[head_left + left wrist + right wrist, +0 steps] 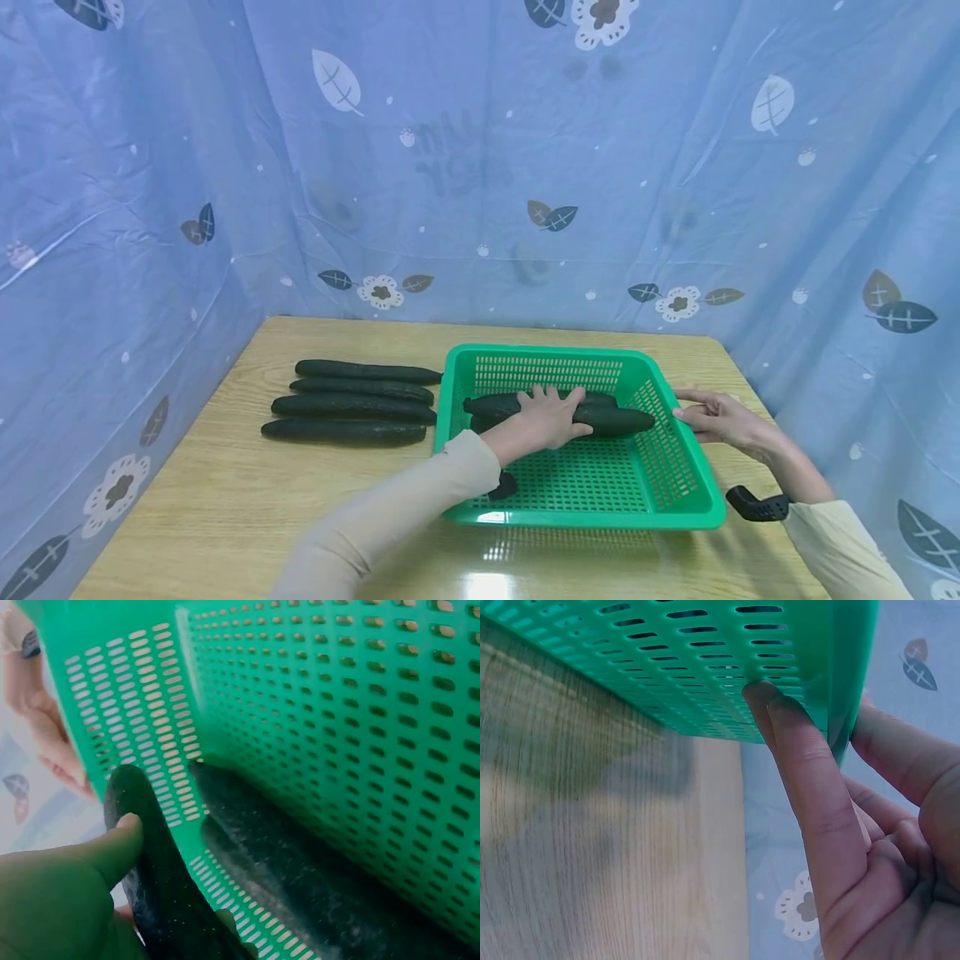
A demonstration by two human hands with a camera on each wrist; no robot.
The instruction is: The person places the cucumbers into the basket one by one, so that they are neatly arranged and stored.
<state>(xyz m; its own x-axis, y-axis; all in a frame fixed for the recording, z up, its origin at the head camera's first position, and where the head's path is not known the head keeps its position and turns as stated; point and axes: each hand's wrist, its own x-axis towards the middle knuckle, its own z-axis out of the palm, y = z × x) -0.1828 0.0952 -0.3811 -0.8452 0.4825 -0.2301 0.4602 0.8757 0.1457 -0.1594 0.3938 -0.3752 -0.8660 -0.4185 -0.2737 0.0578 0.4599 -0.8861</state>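
A green plastic basket (585, 520) with slotted walls stands on the wooden table. My left hand (543, 419) reaches inside and grips a dark green cucumber (622, 422), its thumb laid along the skin. In the left wrist view this held cucumber (169, 900) is angled toward the end wall. Two more cucumbers (277, 847) lie beside it along the long wall, partly covered by my hand in the head view. At the basket's right side, my right hand (723, 427) pinches the rim, thumb over the edge and fingers (810, 757) against the outer wall.
Several cucumbers (352, 407) lie in a row left of the basket, their right ends close to its wall. Blue patterned curtains (480, 167) hang behind the table (337, 500) and at both sides. A black wrist camera (757, 505) sits on the right wrist.
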